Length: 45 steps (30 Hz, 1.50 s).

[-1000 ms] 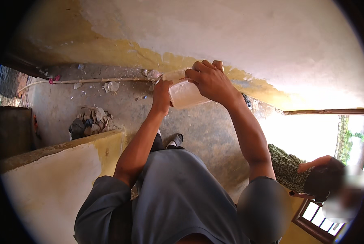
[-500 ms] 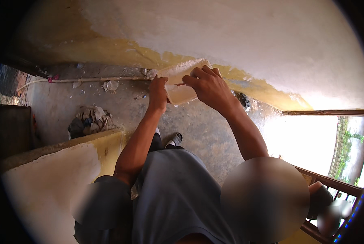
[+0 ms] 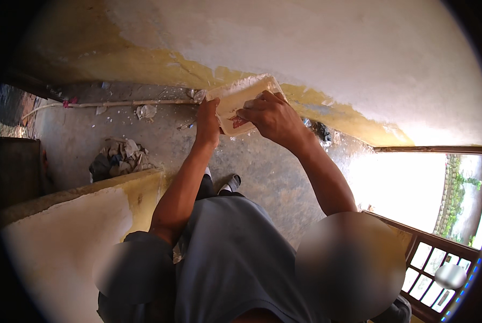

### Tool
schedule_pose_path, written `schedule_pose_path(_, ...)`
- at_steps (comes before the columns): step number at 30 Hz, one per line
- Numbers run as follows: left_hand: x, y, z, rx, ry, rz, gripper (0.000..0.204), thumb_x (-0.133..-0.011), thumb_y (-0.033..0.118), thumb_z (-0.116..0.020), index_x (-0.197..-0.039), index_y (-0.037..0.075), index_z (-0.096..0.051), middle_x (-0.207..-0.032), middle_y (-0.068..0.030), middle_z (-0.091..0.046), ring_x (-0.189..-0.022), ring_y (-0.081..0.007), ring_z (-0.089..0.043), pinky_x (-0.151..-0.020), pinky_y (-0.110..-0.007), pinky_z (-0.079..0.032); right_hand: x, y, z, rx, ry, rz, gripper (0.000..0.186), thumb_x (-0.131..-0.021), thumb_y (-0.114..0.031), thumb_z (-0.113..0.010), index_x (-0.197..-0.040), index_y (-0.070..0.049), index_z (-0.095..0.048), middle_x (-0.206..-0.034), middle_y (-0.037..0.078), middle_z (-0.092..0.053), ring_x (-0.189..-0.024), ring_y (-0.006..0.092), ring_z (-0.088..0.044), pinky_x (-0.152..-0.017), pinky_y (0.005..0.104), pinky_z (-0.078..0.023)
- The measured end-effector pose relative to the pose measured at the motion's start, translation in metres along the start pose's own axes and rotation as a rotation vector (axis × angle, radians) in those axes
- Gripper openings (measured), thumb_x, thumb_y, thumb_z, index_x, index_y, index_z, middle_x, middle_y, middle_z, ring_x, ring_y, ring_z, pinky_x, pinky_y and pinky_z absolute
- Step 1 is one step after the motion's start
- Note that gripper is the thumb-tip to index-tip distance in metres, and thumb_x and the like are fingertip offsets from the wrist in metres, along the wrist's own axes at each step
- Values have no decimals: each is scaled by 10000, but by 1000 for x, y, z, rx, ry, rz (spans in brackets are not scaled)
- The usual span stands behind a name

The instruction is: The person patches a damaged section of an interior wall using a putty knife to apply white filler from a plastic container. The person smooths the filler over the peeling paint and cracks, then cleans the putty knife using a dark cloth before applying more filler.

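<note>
A cream-coloured rectangular tub [image 3: 238, 99] with whitish, crusted rims is held up in front of me, close to the wall. My left hand [image 3: 208, 121] grips its left edge, thumb on top and the other fingers mostly hidden beneath. Over the tub's right part, my right hand [image 3: 270, 116] is closed round a flat reddish-brown tool [image 3: 237, 121]. The tool's visible end lies inside the tub against its bottom near side. Fingers hide the rest of it, so its exact kind is unclear.
Ahead rises a wall [image 3: 327, 59], pale above patchy yellow. A long pole [image 3: 138, 102] lies along its foot among scraps. Crumpled cloths [image 3: 121, 158] sit left, behind a low wall [image 3: 84, 202]. A bright doorway [image 3: 408, 177] and a paned window [image 3: 435, 269] are right.
The tub has tipped so more of its inside shows. My right hand has shifted slightly nearer, bringing the reddish-brown tool into clearer view. A person's arm by the window has gone from sight.
</note>
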<state>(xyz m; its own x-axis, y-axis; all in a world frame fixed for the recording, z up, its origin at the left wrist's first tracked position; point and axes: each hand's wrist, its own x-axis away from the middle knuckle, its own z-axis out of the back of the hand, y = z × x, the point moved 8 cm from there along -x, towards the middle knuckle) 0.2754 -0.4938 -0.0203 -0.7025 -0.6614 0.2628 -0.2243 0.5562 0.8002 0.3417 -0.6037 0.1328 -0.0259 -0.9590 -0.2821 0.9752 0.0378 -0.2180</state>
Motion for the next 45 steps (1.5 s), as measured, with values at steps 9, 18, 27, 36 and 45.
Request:
schedule_pose_path(9,11,12,-1,-106,118,-15,402,-885,205,-440,-1241,19,-461,-1092,-104,-553,-987,-210,-561,-845,-340,-461,-3,37,30,-291,66,-240,154,-830,-81,-611,-956,-4,-654,-909,160,-661,-809,329,-614,-738,394,-494)
schedule_pose_path(18,4,-14,9,-130,210,-67,408,-872,213,-447,-1245,48,-444,-1108,-141,-530,-972,-246,-566,-607,-399,-551,-26,61,41,-92,137,-607,181,-823,-166,-573,-867,6,-608,-797,221,-633,-749,417,-597,-683,461,-464)
schedule_pose_path(27,12,7,4,-122,233,53,397,-869,217,-445,-1226,43,-473,-1100,-126,-546,-969,-213,-561,-626,-374,-532,-25,64,40,-227,46,-309,160,-805,-122,-654,-940,-37,-676,-873,137,-676,-794,315,-641,-725,380,-504)
schedule_pose_path(36,11,15,0,-98,96,-21,398,-847,221,-457,-1188,31,-529,-1068,-100,-570,-950,-187,-548,-828,-331,-453,-11,2,9,53,-159,94,157,-806,-139,-616,-939,-128,-699,-862,26,-668,-833,210,-621,-760,327,-524)
schedule_pose_path(45,11,2,5,-98,148,47,377,-830,241,-473,-1136,33,-542,-1000,-94,-566,-897,-192,-549,-683,-359,-505,-14,-1,24,-1,-57,29,88,-801,-71,-586,-877,-98,-621,-774,32,-590,-808,221,-573,-729,358,-479)
